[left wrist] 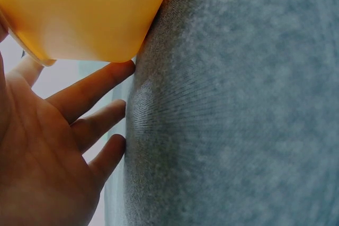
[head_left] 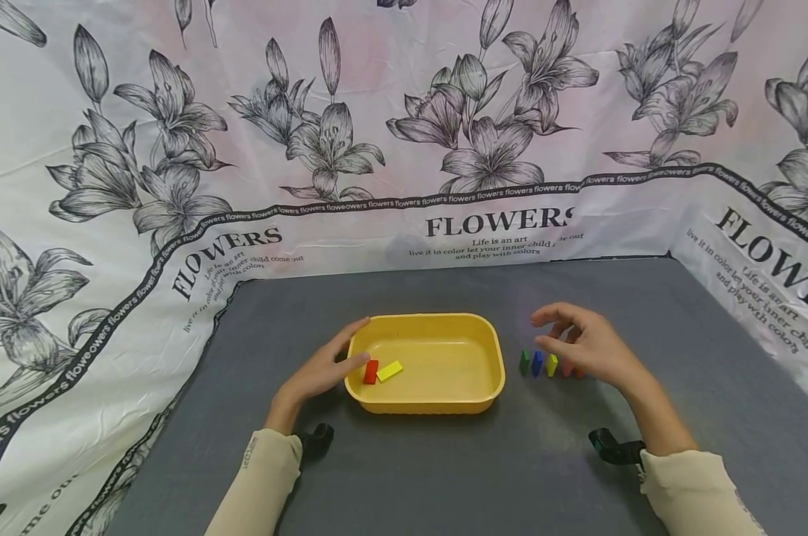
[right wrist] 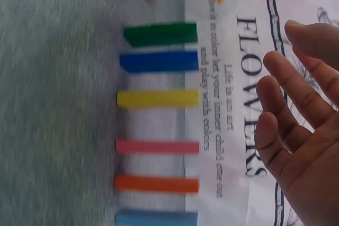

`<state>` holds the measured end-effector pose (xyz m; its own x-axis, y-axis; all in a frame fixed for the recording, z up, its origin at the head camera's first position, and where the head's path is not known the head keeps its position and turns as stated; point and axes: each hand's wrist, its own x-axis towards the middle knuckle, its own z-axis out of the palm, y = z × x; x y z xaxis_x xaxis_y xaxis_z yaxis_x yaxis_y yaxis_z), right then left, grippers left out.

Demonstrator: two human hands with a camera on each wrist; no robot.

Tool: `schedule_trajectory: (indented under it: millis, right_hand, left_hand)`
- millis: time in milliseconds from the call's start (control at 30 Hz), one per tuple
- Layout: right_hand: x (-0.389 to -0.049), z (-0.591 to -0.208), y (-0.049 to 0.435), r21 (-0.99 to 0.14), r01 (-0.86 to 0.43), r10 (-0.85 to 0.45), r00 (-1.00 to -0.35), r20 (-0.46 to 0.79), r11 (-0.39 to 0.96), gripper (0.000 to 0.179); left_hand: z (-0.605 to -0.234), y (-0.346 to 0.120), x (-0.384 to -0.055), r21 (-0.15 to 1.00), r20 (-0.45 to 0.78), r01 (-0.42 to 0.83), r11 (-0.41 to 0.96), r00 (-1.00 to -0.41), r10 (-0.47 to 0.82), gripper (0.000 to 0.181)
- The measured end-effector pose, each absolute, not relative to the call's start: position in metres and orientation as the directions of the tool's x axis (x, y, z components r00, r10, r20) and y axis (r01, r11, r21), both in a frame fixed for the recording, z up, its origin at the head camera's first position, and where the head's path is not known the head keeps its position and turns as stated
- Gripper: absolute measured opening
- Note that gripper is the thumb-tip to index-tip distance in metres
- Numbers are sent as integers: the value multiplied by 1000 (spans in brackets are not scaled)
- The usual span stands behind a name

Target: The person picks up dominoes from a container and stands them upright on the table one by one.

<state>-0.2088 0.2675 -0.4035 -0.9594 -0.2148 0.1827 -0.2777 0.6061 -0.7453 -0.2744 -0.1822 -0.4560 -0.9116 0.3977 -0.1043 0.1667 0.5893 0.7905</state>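
Observation:
A yellow plastic tray (head_left: 430, 408) holds a red block (head_left: 371, 371) and a yellow block (head_left: 390, 371) lying near its left end. At that end my left hand (head_left: 319, 370) touches the tray, its thumb over the rim. The left wrist view shows its fingers spread and fairly straight beside the tray's outer wall. Over a row of thin upright blocks hovers my right hand (head_left: 587, 346), fingers loosely bent and nothing between them. In the right wrist view the row has a green block (right wrist: 161, 34), a blue block (right wrist: 159, 61), a yellow one, then pink, orange and light blue ones.
All stands on a dark grey table (head_left: 444, 469). White cloth (head_left: 350, 238) printed with flowers and lettering hangs behind it and at both sides. A black strap device sits at my left wrist (head_left: 316, 443) and another at my right wrist (head_left: 614, 448).

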Motion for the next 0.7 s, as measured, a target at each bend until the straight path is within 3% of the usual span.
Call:
schedule_trajectory:
  millis: [367,700]
  right_hand:
    - [-224,-401,234,-691,-394,-277,-919,281,606,27]
    - [-235,-402,202,-713,-427,-347,-899,269,555,25]
  left_hand:
    - [-452,-182,-275,795,-116,154,587,-911,396,70]
    - [-450,-183,-275,795,-125,147,589,-910,395,70]
